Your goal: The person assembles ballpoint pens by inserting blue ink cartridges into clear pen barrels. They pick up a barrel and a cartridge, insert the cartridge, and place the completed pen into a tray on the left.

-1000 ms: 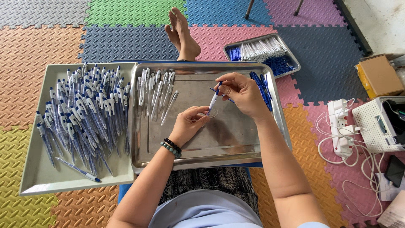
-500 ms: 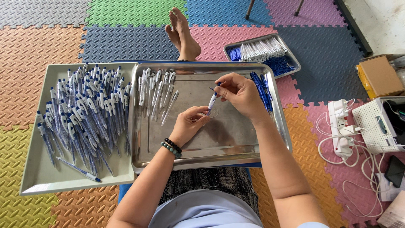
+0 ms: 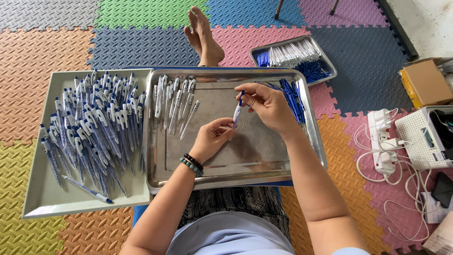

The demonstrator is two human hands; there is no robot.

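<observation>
On the left we see a tray (image 3: pixel 35 200) heaped with pens (image 3: pixel 89 127). Over the steel tray (image 3: pixel 226 177), our left hand (image 3: pixel 214 139) and right hand (image 3: pixel 266 104) each have their grip clamped on 1 pen (image 3: pixel 238 112). Blue refills (image 3: pixel 291 99) lie beside it.

Over a steel tray (image 3: pixel 311 141), the left hand (image 3: pixel 213 138) and right hand (image 3: pixel 266 105) pinch 1 white-and-blue pen (image 3: pixel 238 111) between them; finished pens (image 3: pixel 89 127) heap on the tray beside.
</observation>
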